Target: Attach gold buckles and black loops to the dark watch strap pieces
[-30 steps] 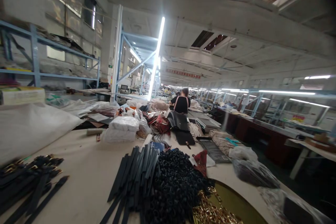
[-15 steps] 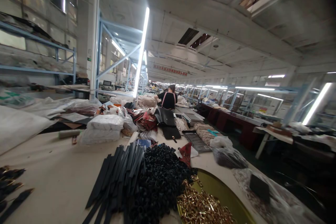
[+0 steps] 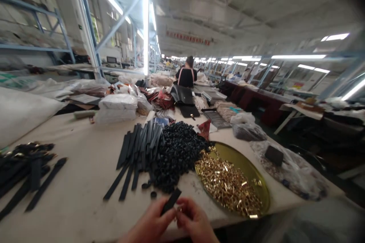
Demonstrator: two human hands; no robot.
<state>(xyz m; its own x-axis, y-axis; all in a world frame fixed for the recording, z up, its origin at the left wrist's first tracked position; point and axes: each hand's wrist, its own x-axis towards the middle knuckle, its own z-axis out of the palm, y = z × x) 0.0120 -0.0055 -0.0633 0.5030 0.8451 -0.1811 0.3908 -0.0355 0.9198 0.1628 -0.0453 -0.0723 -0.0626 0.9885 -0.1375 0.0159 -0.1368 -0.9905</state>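
left hand (image 3: 157,216) pinches black strap (image 3: 171,201), long axis slanting away rightward; right hand (image 3: 193,218) nearly closed, hold unclear.

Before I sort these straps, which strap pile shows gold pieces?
The left-edge strap pile has gold along its top; the middle strap pile shows none.

The 2 bare hands meet low in the view, fingertips close together; whether they touch is unclear. The left hand (image 3: 155,218) is closed in a grip, its thumb reaching toward the right hand (image 3: 195,218). The right hand's fingers curl inward toward the left, with its thumb below the forefinger. The left forearm (image 3: 132,237) slants in from the lower left; the right wrist meets the bottom edge.
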